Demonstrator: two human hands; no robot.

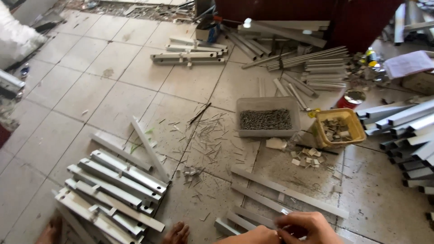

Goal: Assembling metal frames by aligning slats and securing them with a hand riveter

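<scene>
Both my hands are at the bottom edge of the head view, pressed close together. My right hand [304, 227] has its fingers pinched on something small that I cannot make out. My left hand [253, 236] is curled right beside it, touching it. They hover over several flat grey metal strips [289, 192] lying on the tiled floor. A short metal channel piece [226, 226] lies just left of my hands. My bare foot [177, 233] shows at the bottom centre.
A stack of assembled aluminium profiles [113, 190] lies at lower left. A clear tub of nails [266, 118] and a yellow tub of small brackets [338, 127] sit mid-floor. Loose nails [208, 135] are scattered. More profiles [402, 131] are piled at right, and bars [312, 61] at the back.
</scene>
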